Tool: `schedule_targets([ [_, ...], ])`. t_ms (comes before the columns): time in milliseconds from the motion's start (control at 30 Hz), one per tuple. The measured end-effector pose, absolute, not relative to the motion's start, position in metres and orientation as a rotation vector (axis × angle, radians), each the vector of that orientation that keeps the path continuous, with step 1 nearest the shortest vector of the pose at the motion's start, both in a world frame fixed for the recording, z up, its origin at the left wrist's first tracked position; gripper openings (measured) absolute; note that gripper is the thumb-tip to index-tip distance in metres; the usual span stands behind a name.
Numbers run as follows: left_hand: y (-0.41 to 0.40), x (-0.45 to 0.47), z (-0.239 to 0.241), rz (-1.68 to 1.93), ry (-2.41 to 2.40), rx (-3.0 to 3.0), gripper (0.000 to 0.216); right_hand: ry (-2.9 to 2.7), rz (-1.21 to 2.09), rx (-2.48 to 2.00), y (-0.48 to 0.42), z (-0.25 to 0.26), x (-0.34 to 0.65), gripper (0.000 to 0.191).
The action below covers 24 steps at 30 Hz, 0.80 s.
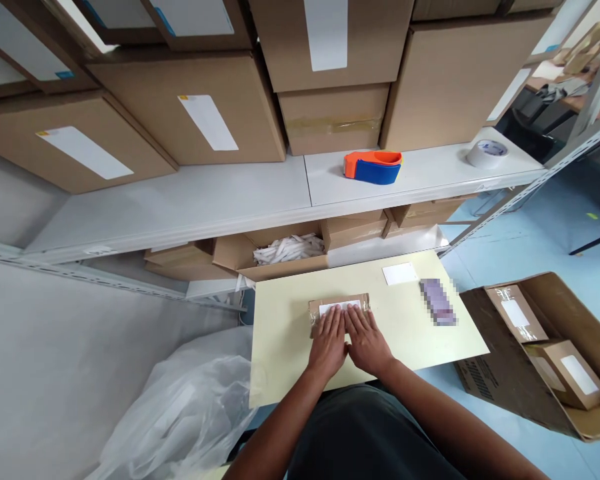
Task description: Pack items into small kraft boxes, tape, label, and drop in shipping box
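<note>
Hands lie flat on parcel, seemingly with room before near edge of table

the parcel i touch is matt cardboard, its tape glossy and see-through, its label smooth paper. my table looks smooth; the bag is thin, crinkled, translucent plastic, the shelf smooth painted metal.

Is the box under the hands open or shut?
Shut: the box has a flat top with clear tape at both ends; left hand and right hand lie on it.
</note>
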State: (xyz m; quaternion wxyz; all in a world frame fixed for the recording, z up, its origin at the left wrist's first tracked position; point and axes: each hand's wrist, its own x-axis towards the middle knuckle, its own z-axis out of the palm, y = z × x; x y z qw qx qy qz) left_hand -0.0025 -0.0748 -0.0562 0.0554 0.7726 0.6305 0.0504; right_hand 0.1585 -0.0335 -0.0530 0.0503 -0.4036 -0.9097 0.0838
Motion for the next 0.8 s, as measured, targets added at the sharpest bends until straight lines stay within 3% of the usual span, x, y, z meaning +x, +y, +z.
schedule_targets([
  [333,-0.082,-0.027,-0.063,0.081,2.083,2.275,0.084,-2.778,0.198,-1.439,-0.024,-0.056,0.166,0.077],
  [567,-0.061,-0.018,-0.064,0.077,1.874,2.382,0.082,-2.835,0.217,-1.215,-0.024,-0.061,0.139,0.079],
  [800,-0.067,-0.027,-0.066,0.124,1.951,2.317,0.075,-2.737,0.229,-1.482,-0.024,-0.066,0.153,0.080],
])
